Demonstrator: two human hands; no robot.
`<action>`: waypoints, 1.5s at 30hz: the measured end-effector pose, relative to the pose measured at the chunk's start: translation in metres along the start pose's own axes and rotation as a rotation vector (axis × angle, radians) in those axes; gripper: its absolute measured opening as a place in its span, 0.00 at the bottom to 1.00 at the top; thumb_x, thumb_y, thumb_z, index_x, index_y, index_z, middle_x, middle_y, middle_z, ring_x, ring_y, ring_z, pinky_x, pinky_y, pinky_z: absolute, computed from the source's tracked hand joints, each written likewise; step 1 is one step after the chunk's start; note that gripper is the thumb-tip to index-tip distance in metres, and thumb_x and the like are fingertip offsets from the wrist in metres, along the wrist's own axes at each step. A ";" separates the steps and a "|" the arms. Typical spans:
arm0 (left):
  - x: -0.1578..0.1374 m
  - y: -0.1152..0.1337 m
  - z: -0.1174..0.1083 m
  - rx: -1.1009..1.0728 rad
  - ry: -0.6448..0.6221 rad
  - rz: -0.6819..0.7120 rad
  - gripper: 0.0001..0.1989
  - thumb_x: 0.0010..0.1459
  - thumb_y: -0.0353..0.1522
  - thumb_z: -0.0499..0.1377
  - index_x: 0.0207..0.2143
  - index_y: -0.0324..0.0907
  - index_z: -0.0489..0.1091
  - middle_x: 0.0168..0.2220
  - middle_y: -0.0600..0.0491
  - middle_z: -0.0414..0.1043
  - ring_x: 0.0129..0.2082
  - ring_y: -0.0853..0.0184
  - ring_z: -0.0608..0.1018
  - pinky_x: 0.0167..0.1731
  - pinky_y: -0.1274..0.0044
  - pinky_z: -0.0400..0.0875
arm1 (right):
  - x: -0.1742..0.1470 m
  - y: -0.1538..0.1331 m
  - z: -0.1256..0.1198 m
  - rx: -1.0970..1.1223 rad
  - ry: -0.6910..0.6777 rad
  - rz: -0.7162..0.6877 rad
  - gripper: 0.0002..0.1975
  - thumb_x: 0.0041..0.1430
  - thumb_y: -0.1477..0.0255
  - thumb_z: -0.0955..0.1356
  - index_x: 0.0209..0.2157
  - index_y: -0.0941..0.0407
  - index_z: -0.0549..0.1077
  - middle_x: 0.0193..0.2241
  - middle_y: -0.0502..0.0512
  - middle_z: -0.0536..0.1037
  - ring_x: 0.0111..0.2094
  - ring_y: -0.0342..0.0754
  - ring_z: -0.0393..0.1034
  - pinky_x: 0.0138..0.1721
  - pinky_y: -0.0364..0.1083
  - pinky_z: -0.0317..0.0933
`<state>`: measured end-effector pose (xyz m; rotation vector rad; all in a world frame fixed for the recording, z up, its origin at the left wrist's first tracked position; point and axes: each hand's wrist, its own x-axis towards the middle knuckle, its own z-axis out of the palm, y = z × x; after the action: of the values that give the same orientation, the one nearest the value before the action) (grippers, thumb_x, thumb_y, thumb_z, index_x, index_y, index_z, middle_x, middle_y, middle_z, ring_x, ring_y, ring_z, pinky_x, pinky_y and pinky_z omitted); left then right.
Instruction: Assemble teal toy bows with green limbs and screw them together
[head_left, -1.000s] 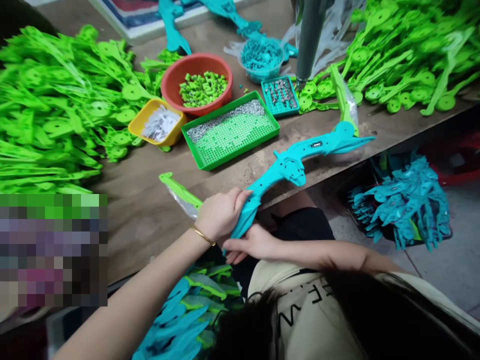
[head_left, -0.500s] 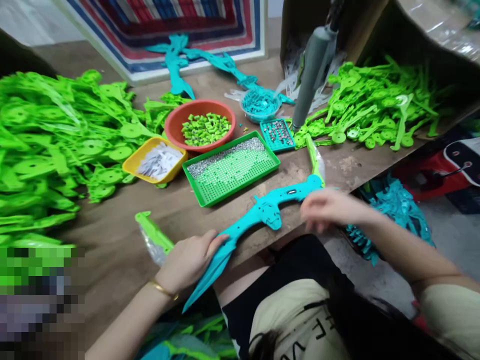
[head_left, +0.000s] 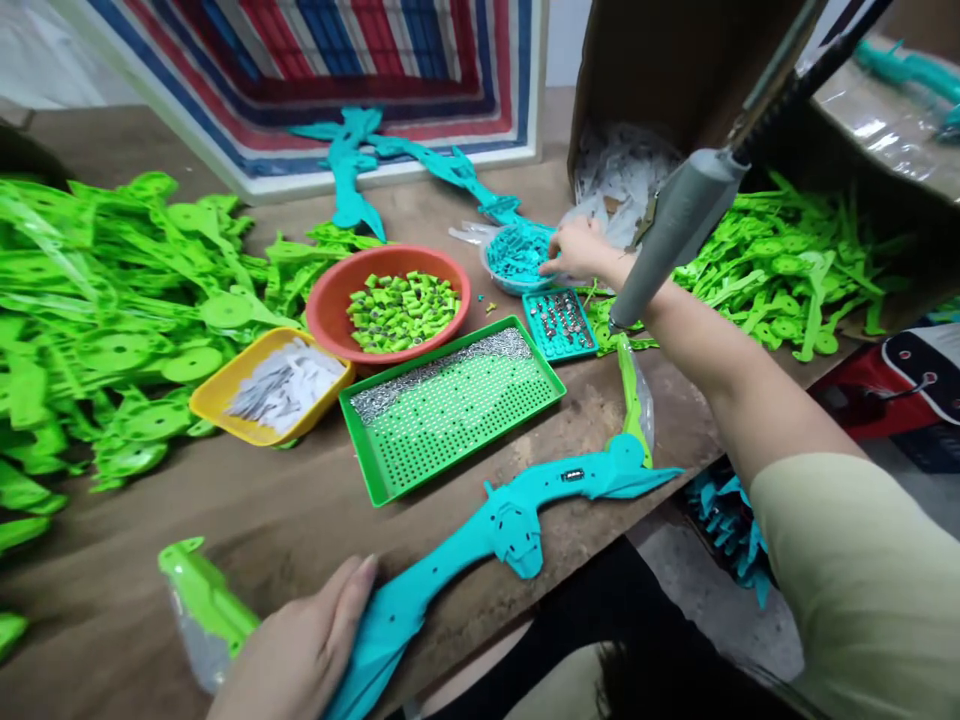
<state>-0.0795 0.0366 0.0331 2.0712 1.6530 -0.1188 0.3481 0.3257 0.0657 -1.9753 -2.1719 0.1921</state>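
A teal plastic toy bow (head_left: pixel 450 565) lies slantwise along the table's front edge, with green end arms: one green arm (head_left: pixel 636 390) points away at its right end, another green arm (head_left: pixel 206 590) at its left. Wrapped over the left end of the bow is my left hand (head_left: pixel 307 640), thumb on top. My right hand (head_left: pixel 581 250) is at a clear bowl (head_left: pixel 517 262) of small teal plastic parts, fingertips curled down among them. Whether a part is between those fingers is hidden. A grey powered screwdriver (head_left: pixel 679 230) hangs in front of my right forearm.
Green plastic pieces are heaped at left (head_left: pixel 112 330) and right (head_left: pixel 787 260). Between them stand a red bowl (head_left: pixel 319 300), a yellow tray (head_left: pixel 214 400) of white strips, a green tray (head_left: pixel 420 450) of screws and a small teal tray (head_left: pixel 559 325) of metal bits. Teal pieces (head_left: pixel 349 165) lie behind.
My right hand has left the bow's right end and moved away to the bowl of teal parts. My left hand stays on the bow. The view has shifted, and the screwdriver now leans more.
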 end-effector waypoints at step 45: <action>0.005 0.030 0.001 0.136 -0.161 -0.251 0.26 0.63 0.46 0.32 0.49 0.43 0.60 0.32 0.43 0.80 0.37 0.48 0.81 0.34 0.66 0.69 | -0.190 -0.095 -0.006 0.193 -1.001 -0.779 0.03 0.58 0.75 0.69 0.34 0.58 0.76 0.40 0.54 0.69 0.39 0.44 0.65 0.40 0.43 0.58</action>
<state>-0.0497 0.0360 0.0403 1.8829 1.8398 -0.4807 0.2741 0.1267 0.0822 -0.8156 -3.1045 1.4014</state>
